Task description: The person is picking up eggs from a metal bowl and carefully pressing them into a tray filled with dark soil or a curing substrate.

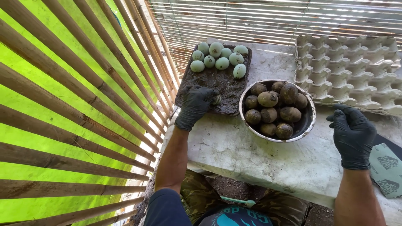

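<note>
A mud-coated egg (216, 99) sits on the muddy dark tray (228, 94), cupped under the fingers of the gloved left hand (194, 105); rolling it gently, with light pressure, should coat it evenly without cracking the shell. The gloved right hand (353, 134) hovers loosely curled and holds nothing, well apart from the left, over the pale table (251, 152). Nine clean pale-green eggs (222, 62) lie at the tray's far end; about eleven coated ones fill the metal bowl (307, 125); one empty egg carton (347, 71) lies beyond
</note>
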